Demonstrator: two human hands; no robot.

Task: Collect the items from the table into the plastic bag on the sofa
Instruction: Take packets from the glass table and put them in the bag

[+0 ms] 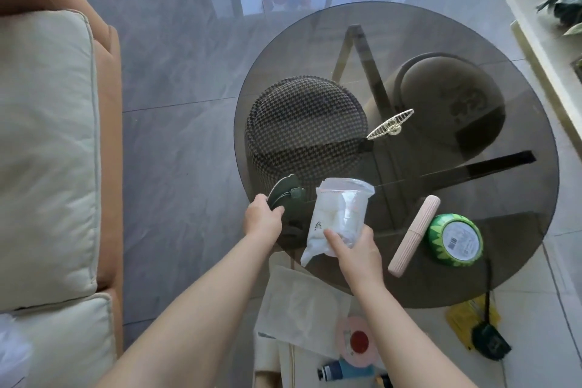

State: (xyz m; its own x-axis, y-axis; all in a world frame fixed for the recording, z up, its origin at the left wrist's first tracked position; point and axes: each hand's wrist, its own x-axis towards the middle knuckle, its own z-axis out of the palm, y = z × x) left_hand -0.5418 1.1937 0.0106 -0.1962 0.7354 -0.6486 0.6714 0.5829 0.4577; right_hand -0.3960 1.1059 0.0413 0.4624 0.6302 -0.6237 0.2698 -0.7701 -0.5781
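My left hand (264,218) grips a dark green hair claw clip (285,191) at the near left edge of the round smoked-glass table (456,25). My right hand (354,247) holds a clear zip pouch of white items (338,211) just above the table's near edge. On the glass lie a cream hair claw clip (390,128), a pink ribbed tube case (414,235) and a green watermelon-patterned round tin (453,239). A white plastic bag (11,353) shows at the lower left corner on the sofa.
A houndstooth stool (304,126) and a beige stool (447,98) stand under the glass. The cream-cushioned orange sofa (47,136) fills the left. A cloth bag (299,309), a pink round item, a blue tube and a yellow packet lie below me. Plants stand at right.
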